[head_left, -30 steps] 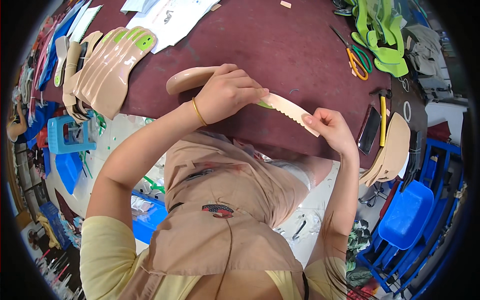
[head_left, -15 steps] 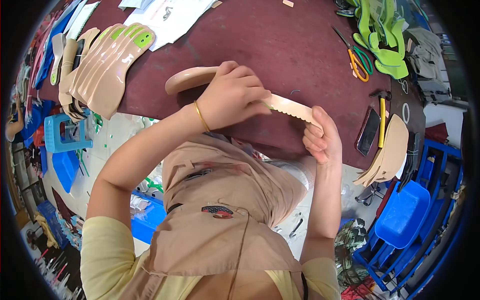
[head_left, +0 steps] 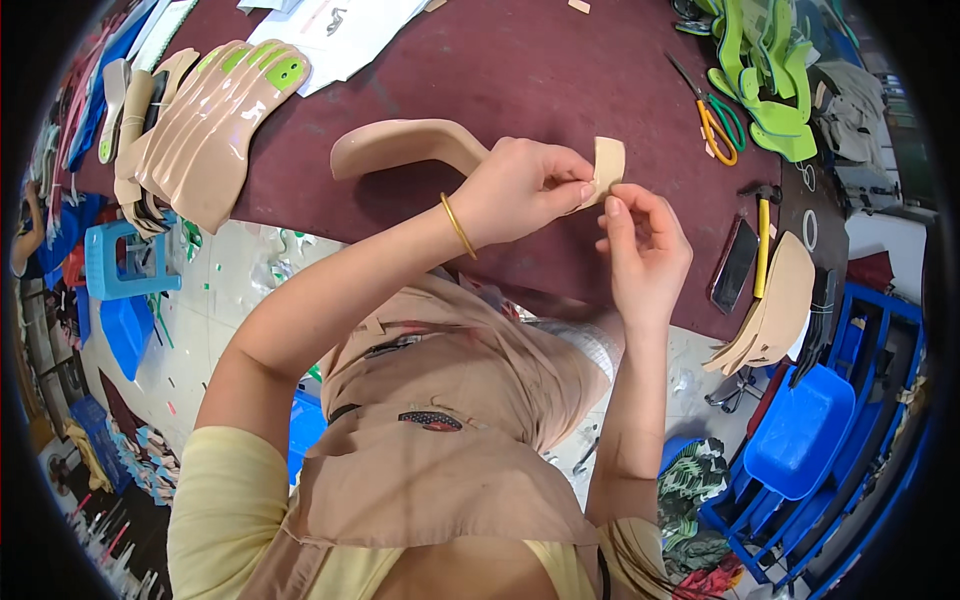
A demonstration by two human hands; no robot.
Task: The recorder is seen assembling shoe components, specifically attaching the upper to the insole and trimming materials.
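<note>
A curved, glossy beige insole-like piece [head_left: 405, 143] stands on the dark red table, its right end hidden behind my left hand. My left hand [head_left: 525, 190], with a gold bangle at the wrist, is closed, pinching a short beige strip [head_left: 609, 160] between thumb and fingers. The strip's upper part sticks up above the fingertips. My right hand [head_left: 645, 245] is on the strip's lower right edge, thumb and forefinger closed at it and the other fingers curled loosely. Whether the strip joins the curved piece is hidden by my left hand.
Stacked glossy beige insole-like pieces [head_left: 215, 140] lie at the left beside white papers [head_left: 350, 40]. Orange-handled scissors [head_left: 715, 125], a phone [head_left: 735, 265], a yellow-handled hammer [head_left: 764, 245] and flat beige pieces [head_left: 780, 300] are at the right. Green curved pieces [head_left: 780, 120] lie far right.
My left hand has moved right, uncovering more of the curved piece. The strip, earlier stretched between both hands with a scalloped edge, now stands up above my fingertips.
</note>
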